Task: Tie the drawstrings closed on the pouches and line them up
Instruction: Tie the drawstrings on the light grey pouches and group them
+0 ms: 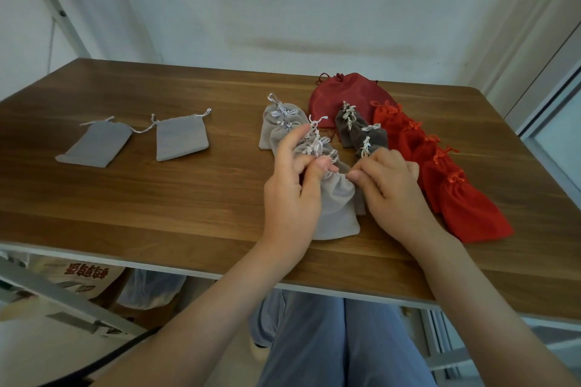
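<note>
Drawstring pouch (338,209), light grey, lies at the near middle of a wooden table (157,198), its neck gathered tight between a person's two hands. The left hand (290,198) pinches the neck's left side with thumb and curled fingers, forefinger lifted. The right hand (393,185) pinches the right side, fingers curled; whether either grips the cord itself cannot be told. Just behind, tied light grey pouches (276,126) overlap in a row, beside dark grey pouches (355,132) and a line of red pouches (462,207) along the right. A larger dark red pouch (345,93) lies behind them. Well apart to the left, two flat grey pouches (94,143) (182,138) lie with necks ungathered and cords loose.
</note>
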Tool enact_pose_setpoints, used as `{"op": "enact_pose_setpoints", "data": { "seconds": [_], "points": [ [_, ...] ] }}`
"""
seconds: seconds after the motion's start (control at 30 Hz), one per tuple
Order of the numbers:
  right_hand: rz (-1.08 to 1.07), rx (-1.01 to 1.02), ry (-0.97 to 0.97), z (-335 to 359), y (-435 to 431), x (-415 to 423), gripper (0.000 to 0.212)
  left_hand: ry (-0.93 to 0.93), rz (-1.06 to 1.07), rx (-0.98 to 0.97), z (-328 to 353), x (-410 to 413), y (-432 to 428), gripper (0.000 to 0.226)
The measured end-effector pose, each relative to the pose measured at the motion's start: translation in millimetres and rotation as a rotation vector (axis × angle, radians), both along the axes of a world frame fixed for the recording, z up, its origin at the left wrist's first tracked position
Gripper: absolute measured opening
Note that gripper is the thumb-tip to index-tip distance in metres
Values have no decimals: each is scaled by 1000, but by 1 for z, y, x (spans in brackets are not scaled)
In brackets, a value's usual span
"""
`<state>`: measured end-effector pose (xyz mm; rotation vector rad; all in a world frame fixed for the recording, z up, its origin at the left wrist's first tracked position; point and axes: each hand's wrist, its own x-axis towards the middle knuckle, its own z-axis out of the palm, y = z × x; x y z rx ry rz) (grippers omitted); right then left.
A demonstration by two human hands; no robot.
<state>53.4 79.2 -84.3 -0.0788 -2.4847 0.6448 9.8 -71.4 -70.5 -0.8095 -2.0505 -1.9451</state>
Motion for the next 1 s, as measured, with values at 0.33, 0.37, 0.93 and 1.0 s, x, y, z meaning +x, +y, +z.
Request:
{"op": "enact_pose_setpoints", "data": {
  "seconds": [0.33,0.37,0.93,1.0],
  "points": [
    [204,-976,-60,18,-6,3,40,-140,-60,-78,-1,-3,6,17],
    [240,-1021,-68,18,-5,2,38,-138,-64,-97,-2,-3,6,12],
    [325,-668,-83,17,-16,6,14,-51,-110,-254,-9,-9,8,25],
    [289,-645,-36,16,-17,4,13,-10,-140,-291,-10,-9,8,26]
  ]
}}
